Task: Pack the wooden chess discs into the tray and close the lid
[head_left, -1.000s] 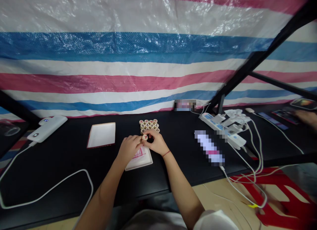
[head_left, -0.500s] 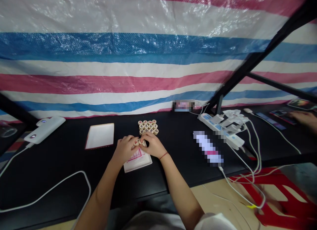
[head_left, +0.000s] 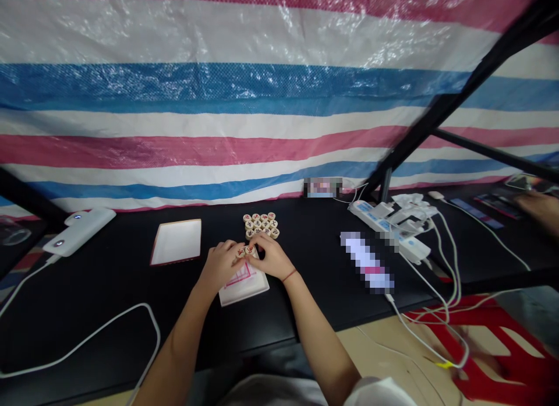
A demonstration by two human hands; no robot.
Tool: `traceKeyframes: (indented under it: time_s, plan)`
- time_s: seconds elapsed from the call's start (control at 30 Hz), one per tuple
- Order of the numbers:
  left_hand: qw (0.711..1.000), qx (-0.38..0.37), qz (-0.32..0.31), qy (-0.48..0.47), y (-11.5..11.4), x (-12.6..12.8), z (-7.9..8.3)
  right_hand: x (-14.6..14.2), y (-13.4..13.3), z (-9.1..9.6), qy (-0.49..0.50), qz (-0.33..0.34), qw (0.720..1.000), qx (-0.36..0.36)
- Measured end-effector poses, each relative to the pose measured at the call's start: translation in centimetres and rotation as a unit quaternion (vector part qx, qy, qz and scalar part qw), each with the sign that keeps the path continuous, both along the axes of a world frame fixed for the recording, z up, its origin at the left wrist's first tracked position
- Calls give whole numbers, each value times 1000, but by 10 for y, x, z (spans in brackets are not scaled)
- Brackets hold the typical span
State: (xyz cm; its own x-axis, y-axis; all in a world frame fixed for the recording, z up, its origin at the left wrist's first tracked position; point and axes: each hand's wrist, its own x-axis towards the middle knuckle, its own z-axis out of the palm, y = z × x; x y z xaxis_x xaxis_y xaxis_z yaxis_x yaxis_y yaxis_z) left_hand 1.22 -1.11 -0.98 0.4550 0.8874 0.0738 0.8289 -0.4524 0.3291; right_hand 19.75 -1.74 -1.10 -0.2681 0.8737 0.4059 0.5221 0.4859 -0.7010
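Currently L hand point(head_left: 222, 262) & R hand point(head_left: 272, 259) grip 2 round cream discs point(head_left: 240, 253) btwn them, white tray point(head_left: 254, 288) below. Red char. on each, illegible. Disc array point(head_left: 257, 225) just beyond R hand, red/blk chars.

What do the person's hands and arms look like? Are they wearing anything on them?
The left hand and right hand wear no gloves, and both forearms are bare. A thin reddish cord bracelet crosses the right wrist. White fabric, probably a sleeve, shows by the upper right arm.
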Motion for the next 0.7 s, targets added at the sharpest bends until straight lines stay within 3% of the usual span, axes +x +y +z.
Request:
traceKeyframes:
  time_s: [0.13,0.27,0.37,0.5,0.7]
  plan:
    - [995,72,31,-57,0,-11,2,4,6,6,22,-95,995,23]
    - [982,110,-4,-155,1,-37,5,-6,30,19,-74,-180,981,10]
    - [967,120,2,-225,0,-49,5,-25,58,34,-210,-197,956,-63]
    - [950,129,43,-281,-3,-50,4,-48,89,50,-355,-184,902,-166]
    - [951,120,42,-283,-4,-50,6,-60,105,51,-380,-166,884,-216]
